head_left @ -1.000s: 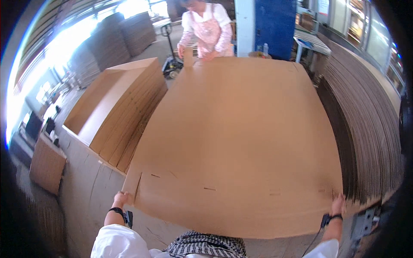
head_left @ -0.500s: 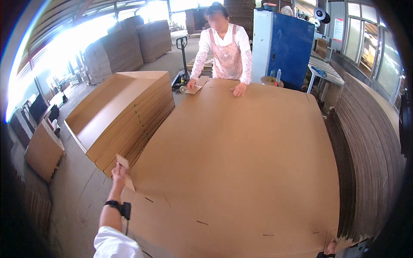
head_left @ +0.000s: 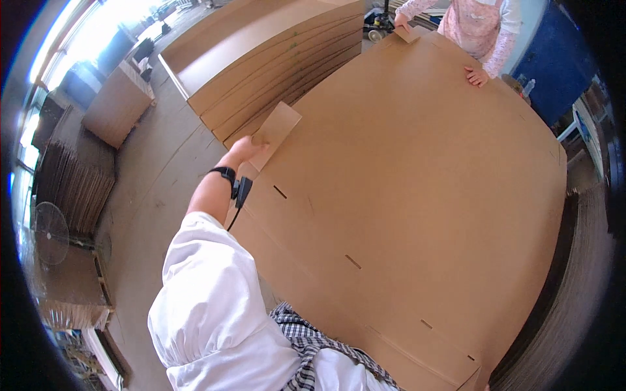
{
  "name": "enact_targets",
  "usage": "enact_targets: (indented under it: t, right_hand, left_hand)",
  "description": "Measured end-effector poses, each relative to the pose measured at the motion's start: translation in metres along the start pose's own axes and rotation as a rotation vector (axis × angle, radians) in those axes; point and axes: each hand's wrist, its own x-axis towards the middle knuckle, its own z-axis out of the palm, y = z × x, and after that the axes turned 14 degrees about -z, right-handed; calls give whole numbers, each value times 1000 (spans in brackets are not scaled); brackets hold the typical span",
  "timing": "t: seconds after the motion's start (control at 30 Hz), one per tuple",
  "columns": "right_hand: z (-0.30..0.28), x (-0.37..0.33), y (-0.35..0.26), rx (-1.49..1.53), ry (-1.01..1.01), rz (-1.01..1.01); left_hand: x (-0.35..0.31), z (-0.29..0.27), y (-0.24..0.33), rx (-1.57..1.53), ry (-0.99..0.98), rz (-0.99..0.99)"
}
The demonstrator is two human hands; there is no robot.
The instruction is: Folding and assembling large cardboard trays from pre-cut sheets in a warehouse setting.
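Observation:
A large brown cardboard sheet (head_left: 417,169) with several short slots lies flat in front of me. At its left edge my left hand (head_left: 245,150) is closed on a narrow cardboard flap (head_left: 280,127), which is raised and tilted at the corner. A black strap with a small device sits on my left wrist. My right hand is not visible; the sheet's near right corner (head_left: 473,375) runs down to the lower edge of the picture. Across the sheet, a co-worker's one hand (head_left: 402,21) holds another corner flap (head_left: 407,34), and the other hand (head_left: 476,76) rests on the sheet.
Left of the sheet stands a stack of shallow cardboard trays (head_left: 274,58), close to my left hand. More stacked cardboard (head_left: 75,169) and a fan (head_left: 51,232) are farther left. Along the right side runs a tall stack of cardboard sheets (head_left: 580,260). A blue cabinet (head_left: 554,58) is behind.
My view has turned down and to the left. The flap in my left hand now lies more broadly in view along the sheet's edge. My right hand has left the picture.

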Motion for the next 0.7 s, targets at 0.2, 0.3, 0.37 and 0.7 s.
enact_targets:
  t: [0.2,0.3,0.37,0.7]
  right_hand:
    - [-5,13,25,112,52,0]
    - [-18,17,35,168,90,25]
    - [-13,20,41,231,158,57]
    - [-13,66,-84,766,-414,282]
  left_hand:
    - [-36,-49,36,329,140,-51]
    - [-80,-59,88,528,145,61]
    - [-84,-54,102,653,173,217]
    - [-112,61,15,230,394,299]
